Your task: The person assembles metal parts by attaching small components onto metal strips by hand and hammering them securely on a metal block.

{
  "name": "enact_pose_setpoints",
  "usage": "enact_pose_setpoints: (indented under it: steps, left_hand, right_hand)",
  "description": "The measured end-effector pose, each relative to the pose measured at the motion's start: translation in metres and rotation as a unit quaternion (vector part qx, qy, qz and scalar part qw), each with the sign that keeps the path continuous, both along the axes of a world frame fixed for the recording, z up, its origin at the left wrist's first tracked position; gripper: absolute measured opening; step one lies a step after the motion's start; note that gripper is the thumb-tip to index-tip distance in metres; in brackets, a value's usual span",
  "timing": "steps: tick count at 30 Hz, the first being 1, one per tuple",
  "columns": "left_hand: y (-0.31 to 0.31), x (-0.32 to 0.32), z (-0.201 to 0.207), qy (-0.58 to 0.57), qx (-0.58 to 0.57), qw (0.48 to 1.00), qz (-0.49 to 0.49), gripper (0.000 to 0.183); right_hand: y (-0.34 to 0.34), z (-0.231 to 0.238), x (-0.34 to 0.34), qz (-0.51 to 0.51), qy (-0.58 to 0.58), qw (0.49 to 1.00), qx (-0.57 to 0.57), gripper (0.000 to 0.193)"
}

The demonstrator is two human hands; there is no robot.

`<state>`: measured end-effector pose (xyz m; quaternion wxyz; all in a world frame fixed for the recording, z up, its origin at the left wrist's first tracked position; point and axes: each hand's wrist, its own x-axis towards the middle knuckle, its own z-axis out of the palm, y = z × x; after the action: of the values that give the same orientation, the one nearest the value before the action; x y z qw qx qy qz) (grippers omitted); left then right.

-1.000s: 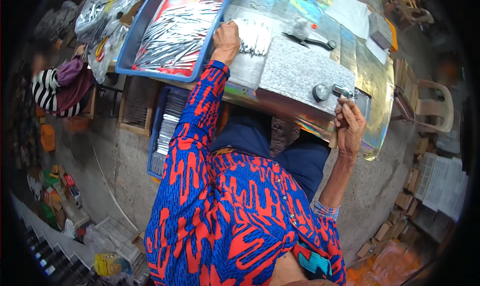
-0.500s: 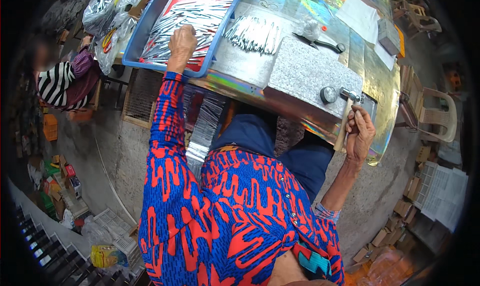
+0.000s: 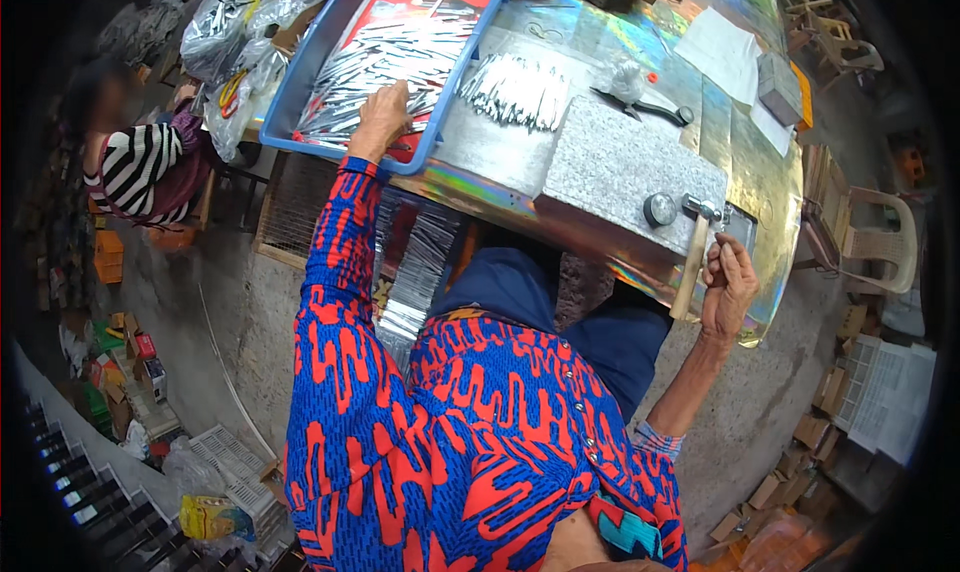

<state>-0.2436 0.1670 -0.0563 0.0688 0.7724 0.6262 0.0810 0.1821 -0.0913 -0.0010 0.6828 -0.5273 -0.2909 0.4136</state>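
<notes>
My left hand [image 3: 384,122] is bent down over a pile of thin silvery metal pieces [image 3: 385,57] in a blue tray [image 3: 278,97]. Its fingertips are partly hidden, so what they grip cannot be made out. My right hand [image 3: 730,290] has curled fingers, just right of a hammer's wooden handle [image 3: 689,275]. Whatever lies between those fingers is too small to make out. The hammer head [image 3: 703,208] rests at the edge of a speckled grey stone block [image 3: 625,157], its handle jutting toward me. Near it on the block stands a small round metal piece [image 3: 660,209].
A bundle of similar metal pieces [image 3: 515,90] lies between tray and block. Behind the block are black-handled pliers [image 3: 655,110] and white paper [image 3: 718,54]. Another person [image 3: 145,172] in stripes sits at the left. A plastic chair [image 3: 885,237] stands at the right.
The whole view has shifted slightly, so the table sits lower. My right hand has moved a little right, away from the hammer handle. My left hand stays over the tray.
</notes>
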Motion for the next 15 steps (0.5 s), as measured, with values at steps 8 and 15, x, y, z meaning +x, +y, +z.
enact_pose_setpoints:
  steps: [8, 15]
  left_hand:
    - [0.005, 0.01, -0.011, 0.005, 0.044, 0.999, 0.023, 0.016]
    - [0.01, -0.008, 0.014, -0.35, 0.067, 0.934, -0.027, 0.017]
  right_hand:
    - [-0.005, -0.032, 0.063, -0.123, -0.116, 0.983, -0.072, 0.017]
    - [0.017, -0.073, 0.096, -0.122, -0.232, 0.955, -0.14, 0.02]
